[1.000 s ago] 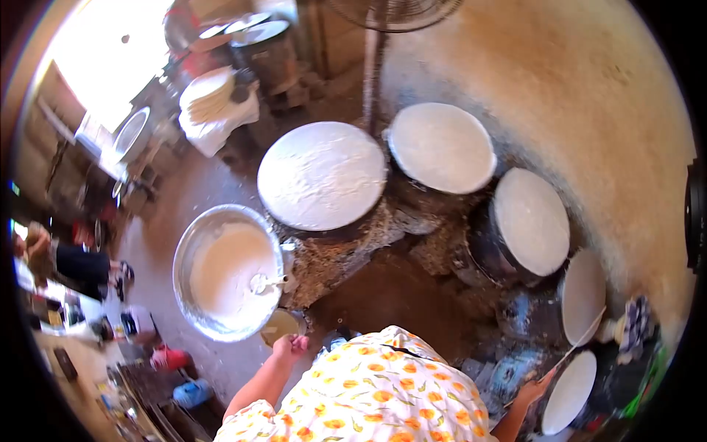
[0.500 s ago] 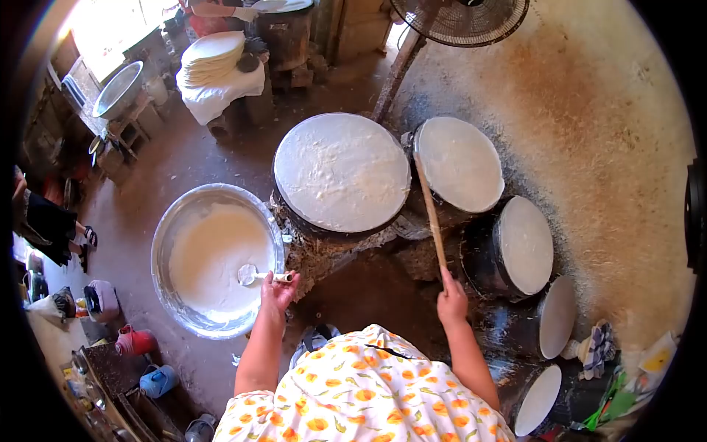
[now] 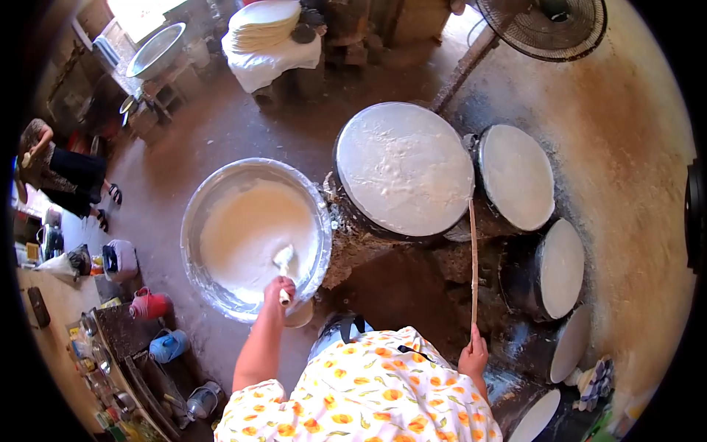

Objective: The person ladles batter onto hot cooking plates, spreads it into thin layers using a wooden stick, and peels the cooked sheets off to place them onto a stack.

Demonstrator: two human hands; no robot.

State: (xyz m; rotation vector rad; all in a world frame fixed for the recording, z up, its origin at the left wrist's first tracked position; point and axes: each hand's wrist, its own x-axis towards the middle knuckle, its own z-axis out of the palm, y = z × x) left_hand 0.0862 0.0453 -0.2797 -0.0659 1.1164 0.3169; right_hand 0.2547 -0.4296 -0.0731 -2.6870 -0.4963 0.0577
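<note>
My left hand (image 3: 280, 289) is closed around the handle of a ladle (image 3: 284, 259), whose white cup is over the batter (image 3: 247, 228) in a large metal basin (image 3: 196, 259). A long thin wooden stick (image 3: 473, 272) is held in my right hand (image 3: 473, 355), pointing away from me. Its far tip is at the right edge of the biggest round white-topped pan (image 3: 405, 166). That pan's surface looks wet and lumpy.
Several more round-topped drums curve down the right, beginning with one (image 3: 517, 177) beside the big pan. A fan (image 3: 545, 26) stands at the back. A stack of flat rounds (image 3: 264, 26) sits on white cloth. Someone (image 3: 70, 169) is at the far left.
My left hand has closed on the ladle handle. The stick's tip has moved from the second pan to the big pan's edge, and my right hand is lower. The view has shifted.
</note>
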